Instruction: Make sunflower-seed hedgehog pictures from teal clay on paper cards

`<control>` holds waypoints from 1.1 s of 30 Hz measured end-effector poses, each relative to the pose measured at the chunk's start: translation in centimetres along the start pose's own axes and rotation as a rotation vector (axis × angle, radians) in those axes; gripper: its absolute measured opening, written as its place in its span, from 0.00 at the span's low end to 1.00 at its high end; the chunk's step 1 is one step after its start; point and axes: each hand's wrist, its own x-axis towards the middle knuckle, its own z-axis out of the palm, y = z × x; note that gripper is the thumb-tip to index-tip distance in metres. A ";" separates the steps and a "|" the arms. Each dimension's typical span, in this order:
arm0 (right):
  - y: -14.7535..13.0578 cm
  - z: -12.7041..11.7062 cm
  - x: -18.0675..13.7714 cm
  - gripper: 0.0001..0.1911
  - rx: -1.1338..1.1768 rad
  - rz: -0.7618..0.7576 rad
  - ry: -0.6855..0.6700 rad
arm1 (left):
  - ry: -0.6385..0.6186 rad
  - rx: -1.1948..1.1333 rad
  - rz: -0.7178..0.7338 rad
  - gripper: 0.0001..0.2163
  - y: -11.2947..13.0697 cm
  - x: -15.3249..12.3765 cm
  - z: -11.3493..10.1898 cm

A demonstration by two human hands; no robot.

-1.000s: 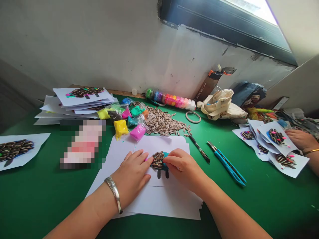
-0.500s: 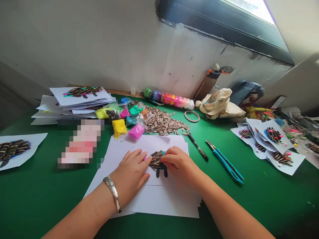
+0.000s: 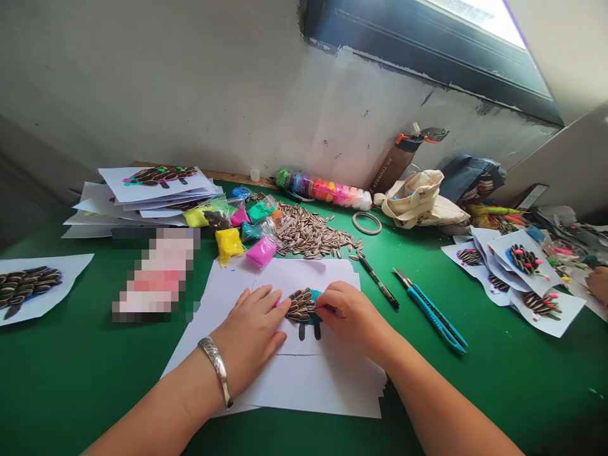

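Note:
White paper sheets (image 3: 327, 386) lie in front of me, bearing a small animal figure with a blue clay body (image 3: 314, 297), two dark legs and rows of striped sunflower seeds (image 3: 299, 306) on its left part. My left hand (image 3: 259, 326) rests flat on the paper, fingers spread, fingertips at the figure's left edge, where a bit of pink shows. At the figure's right side, my right hand (image 3: 354, 316) pinches a dark sunflower seed (image 3: 336, 311) between thumb and fingers, mostly hidden. A silver bracelet circles my left wrist.
Loose sunflower seeds (image 3: 313, 231) lie behind the paper beside bags of coloured clay (image 3: 261, 251). To the right are a black pen (image 3: 379, 282), a blue utility knife (image 3: 432, 310) and a tape roll (image 3: 367, 223). Finished seed pictures (image 3: 541, 304) and another person's hand (image 3: 599, 284) are far right.
My right hand has shifted slightly right, uncovering more of the blue clay, and a dark seed now shows in its fingers. My left hand stays put. Another person's hand has appeared at the right edge.

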 end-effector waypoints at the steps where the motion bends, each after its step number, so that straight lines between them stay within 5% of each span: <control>1: 0.0 0.1 0.0 0.08 -0.002 0.001 0.002 | -0.003 -0.002 -0.001 0.20 0.0 0.0 0.0; 14: -0.3 0.6 0.3 0.07 -0.009 0.046 -0.046 | -0.085 0.016 -0.025 0.20 0.6 0.2 -0.9; 19: -0.4 0.2 0.4 0.08 0.044 0.046 -0.046 | -0.015 0.009 -0.008 0.20 0.2 0.0 -0.2; 24: 2.4 -1.5 0.3 0.07 0.149 0.083 0.159 | 0.049 0.013 0.017 0.20 -0.4 -0.1 0.7; 27: 5.1 -2.3 0.6 0.08 -0.050 0.201 0.315 | 0.037 0.020 0.015 0.20 -0.3 -0.1 0.6; 33: 7.9 -2.3 2.4 0.14 -0.498 0.285 0.297 | -0.107 0.013 -0.033 0.21 0.5 0.2 -0.9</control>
